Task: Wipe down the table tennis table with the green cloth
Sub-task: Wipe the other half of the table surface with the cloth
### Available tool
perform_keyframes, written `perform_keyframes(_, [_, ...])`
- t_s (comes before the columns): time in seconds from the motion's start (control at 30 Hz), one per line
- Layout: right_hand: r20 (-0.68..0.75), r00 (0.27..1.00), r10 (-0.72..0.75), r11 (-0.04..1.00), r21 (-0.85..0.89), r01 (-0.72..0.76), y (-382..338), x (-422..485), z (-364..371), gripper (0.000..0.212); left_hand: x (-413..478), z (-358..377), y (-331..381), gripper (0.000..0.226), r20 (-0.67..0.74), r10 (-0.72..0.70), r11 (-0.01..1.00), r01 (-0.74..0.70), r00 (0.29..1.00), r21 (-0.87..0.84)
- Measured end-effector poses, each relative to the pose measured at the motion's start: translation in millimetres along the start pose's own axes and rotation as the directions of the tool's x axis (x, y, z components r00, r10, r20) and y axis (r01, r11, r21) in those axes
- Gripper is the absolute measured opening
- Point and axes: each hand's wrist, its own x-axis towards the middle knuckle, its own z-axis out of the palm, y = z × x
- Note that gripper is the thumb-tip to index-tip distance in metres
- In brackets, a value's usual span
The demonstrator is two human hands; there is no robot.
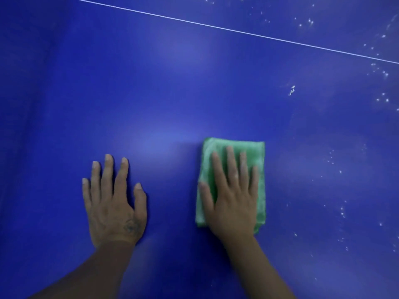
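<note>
The blue table tennis table (pixel 172 83) fills the whole view. A folded green cloth (pixel 257 156) lies flat on it, right of centre. My right hand (pixel 233 195) presses down on the cloth with fingers spread, palm flat, covering most of its lower half. My left hand (pixel 114 201) rests flat on the bare blue surface to the left of the cloth, fingers apart, holding nothing. About a hand's width of table separates the two hands.
A thin white line (pixel 237 31) runs diagonally across the table's upper part. White specks and droplets (pixel 292 90) are scattered over the right side of the surface, from top to bottom. The left half looks smooth and glossy.
</note>
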Motion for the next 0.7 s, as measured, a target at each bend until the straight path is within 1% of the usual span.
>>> perform_keyframes(0.07, [0.02, 0.999, -0.037, 0.999, 0.008, 0.037, -19.3, -9.7, 1.2, 0.068, 0.3, 0.7, -0.4, 0.066, -0.017, 0.003, 1.0, -0.003, 1.0, -0.008])
perform_keyframes(0.13, [0.012, 0.997, -0.072, 0.997, 0.039, 0.071, -33.4, 8.7, 3.8, 0.067, 0.6, 0.5, -1.1, 0.066, -0.024, -0.001, 1.0, 0.001, 1.0, -0.015])
perform_keyframes(0.27, [0.032, 0.975, -0.222, 0.974, 0.056, 0.22, -48.0, 90.1, 14.6, 0.065, 0.8, 2.6, -1.5, 0.065, -0.051, 0.011, 1.0, -0.011, 0.999, -0.007])
perform_keyframes(0.37, [0.015, 0.927, -0.374, 0.926, 0.063, 0.372, -34.3, 153.8, 17.8, 0.064, 1.6, 6.0, -3.2, 0.065, -0.066, 0.027, 0.999, -0.028, 0.997, -0.02])
perform_keyframes(0.4, [0.031, 0.918, -0.396, 0.917, 0.055, 0.394, -23.0, 173.7, 16.6, 0.065, 1.5, 6.8, -4.4, 0.065, -0.058, 0.025, 0.999, -0.026, 0.998, -0.022])
perform_keyframes(0.43, [0.053, 0.922, -0.385, 0.923, 0.038, 0.383, -9.3, 193.2, 14.0, 0.066, 1.0, 7.0, -5.6, 0.065, -0.053, 0.021, 0.999, -0.022, 0.998, -0.024])
perform_keyframes(0.47, [0.071, 0.94, -0.332, 0.943, 0.006, 0.333, 5.8, 211.9, 10.9, 0.068, 0.2, 7.1, -6.3, 0.065, -0.052, 0.017, 0.999, -0.018, 0.998, -0.028])
perform_keyframes(0.53, [0.078, 0.989, -0.126, 0.99, -0.059, 0.131, 35.6, 244.0, 4.0, 0.07, -0.8, 6.0, -5.6, 0.065, -0.053, 0.009, 0.999, -0.011, 0.999, -0.038])
perform_keyframes(0.57, [0.075, 0.997, -0.009, 0.998, -0.06, 0.013, 47.7, 255.3, 1.2, 0.07, -0.5, 5.2, -4.8, 0.064, -0.057, 0.008, 0.999, -0.011, 0.998, -0.045])
perform_keyframes(0.63, [0.077, 0.984, 0.162, 0.987, -0.016, -0.161, 59.2, 266.1, -2.2, 0.071, -0.2, 4.0, -3.0, 0.063, -0.063, 0.009, 0.999, -0.012, 0.998, -0.052])
perform_keyframes(0.7, [0.079, 0.969, 0.234, 0.972, 0.001, -0.234, 45.8, 258.3, -1.5, 0.071, 0.0, 3.4, -1.8, 0.062, -0.057, 0.008, 0.999, -0.01, 0.998, -0.043])
